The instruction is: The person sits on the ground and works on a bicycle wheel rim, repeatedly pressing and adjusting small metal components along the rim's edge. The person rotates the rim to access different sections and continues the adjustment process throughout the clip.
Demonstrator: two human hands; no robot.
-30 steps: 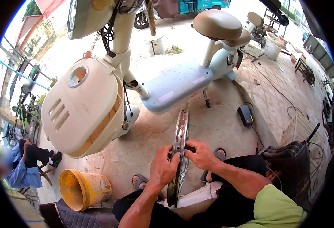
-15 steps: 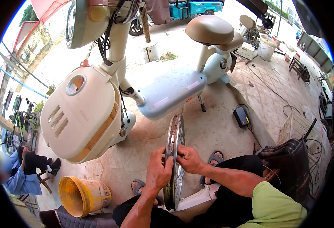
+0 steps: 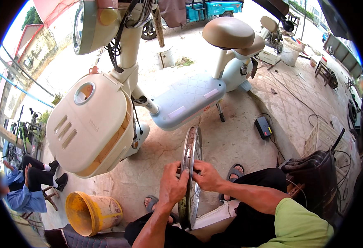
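A bare metal wheel rim with thin spokes stands upright between my knees, edge toward me. Its outer channel looks worn and rusty, with small holes along it. My left hand grips the rim's left side, thumb lying on the channel. On the other side my right hand is closed at the rim, its fingertips partly hidden behind the metal and spokes. Whether a small part sits between those fingers cannot be made out. The rim's lower end comes down by a white piece at my legs.
A cream and pale-blue electric scooter stands ahead. A yellow-stained bucket lies tipped at lower left, near a seated person. To the right are a black charger box with a cable, a dark container and a white crate.
My hands and the rim stay nearly in place. The seated person at left has shifted their legs and raised a hand. The whole view has moved slightly.
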